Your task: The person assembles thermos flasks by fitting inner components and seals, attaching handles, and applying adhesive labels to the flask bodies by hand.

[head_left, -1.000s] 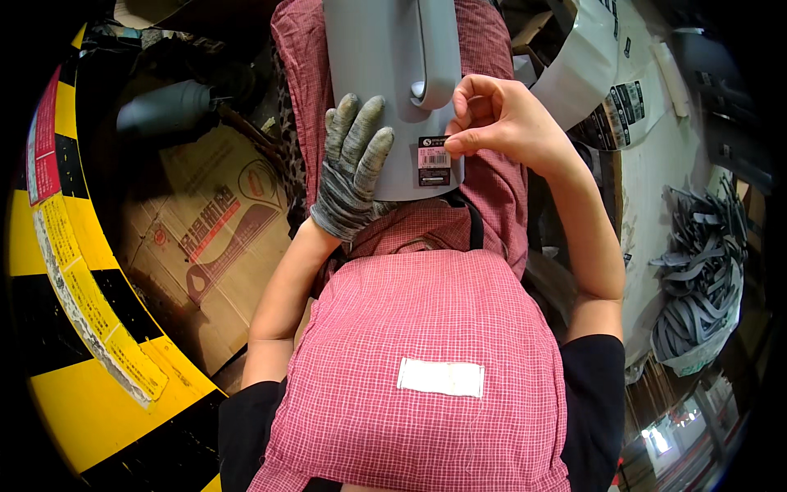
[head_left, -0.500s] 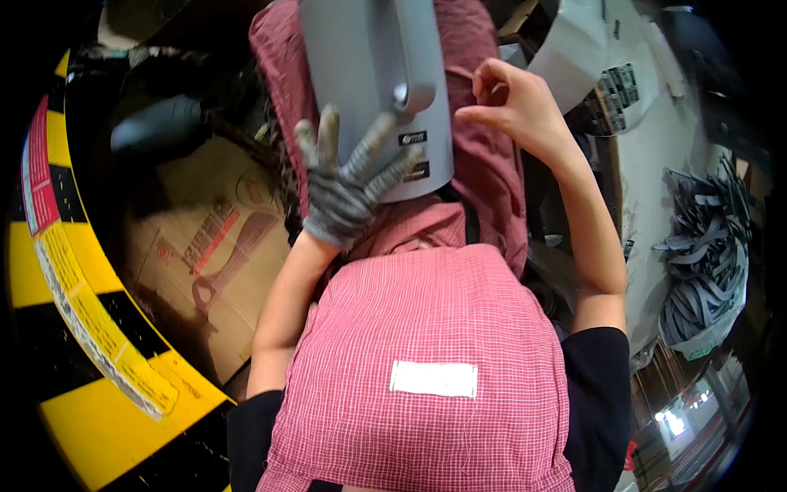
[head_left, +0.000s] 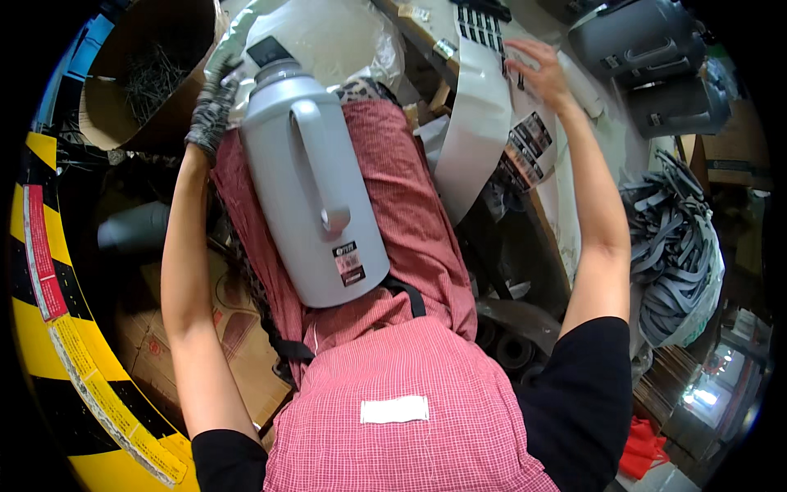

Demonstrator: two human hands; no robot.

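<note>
A large grey vacuum jug [head_left: 311, 189] with a side handle lies tilted across my lap on a red checked apron [head_left: 393, 353]. Dark labels sit near its base, and a dark flat piece [head_left: 269, 52] shows at its neck. Beside the jug's upper left shoulder is my left hand [head_left: 211, 115] in a grey knit glove, fingers stretched upward; whether it touches the jug is unclear. My bare right hand [head_left: 539, 72] reaches to a sheet of small black labels [head_left: 482, 31] on the right-hand table, its fingers spread at the sheet's edge.
A carton of thin metal pieces [head_left: 156, 82] stands at upper left. More grey jugs [head_left: 639, 41] are at upper right, above a bag of grey strips [head_left: 672, 254]. White backing paper [head_left: 479, 115] hangs over the table edge. A yellow-black striped edge [head_left: 82, 361] curves along the left.
My left hand has left the jug's lower front and moved up its left side. My right hand has reached up and right to the label sheet. The view has shifted, showing the whole jug.
</note>
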